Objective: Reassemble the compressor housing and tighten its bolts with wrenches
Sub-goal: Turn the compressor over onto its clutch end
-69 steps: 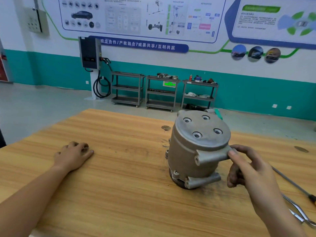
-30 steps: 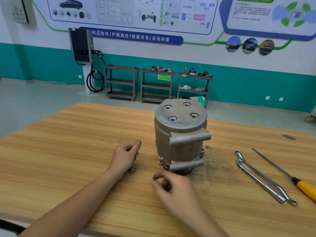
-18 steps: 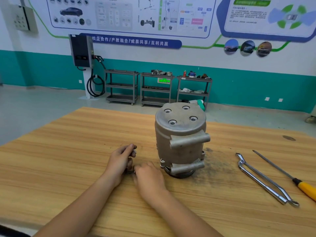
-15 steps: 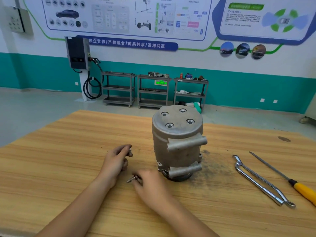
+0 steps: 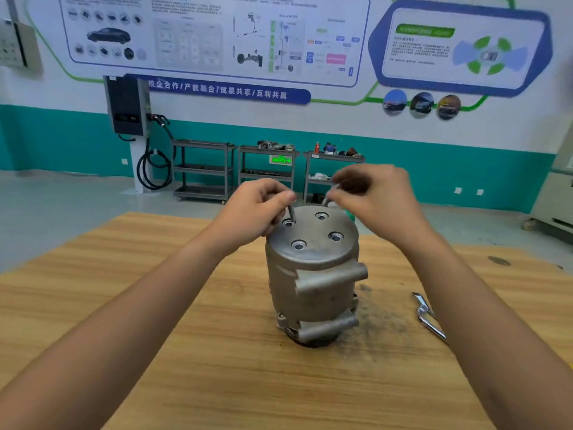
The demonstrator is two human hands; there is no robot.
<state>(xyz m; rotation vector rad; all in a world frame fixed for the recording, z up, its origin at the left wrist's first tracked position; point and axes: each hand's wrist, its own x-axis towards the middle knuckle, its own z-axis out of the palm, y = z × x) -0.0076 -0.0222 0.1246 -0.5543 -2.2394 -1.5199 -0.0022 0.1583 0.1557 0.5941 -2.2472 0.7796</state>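
**Compressor housing, stood on end, two bolts offered up by hand**

1. Table (image 5: 217, 367): pale wood-grain top. A dark gritty smudge (image 5: 383, 311) is seen on it just right of the housing's foot.
2. Wrenches (image 5: 429, 319): bright chromed steel, slim, hooked at the far end. They are laid on the table well right of the housing and partly hidden by the right forearm. They are judged to be parked within reach until the bolts are seated.
3. Compressor housing (image 5: 313, 283): dull grey cast metal, cylindrical. It is stood on end at the table's middle so that the round end cover is turned upward. Two tubular lugs are cast across its near side. Four recessed holes are set in the cover, and the nearest hole (image 5: 298, 244) is seen unfilled.
4. Left hand (image 5: 254, 209): the fingertips are pinched on the left bolt (image 5: 291, 214), a dark threaded shank held tip-down at the far-left hole, apparently to be started by finger.
5. Right hand (image 5: 375, 193): the fingers are curled and pinched on the right bolt (image 5: 326, 200), which is held tilted just above the far-right hole and not yet entered.
6. Shelf carts (image 5: 203, 169): grey metal, ranged along the far teal-and-white wall.
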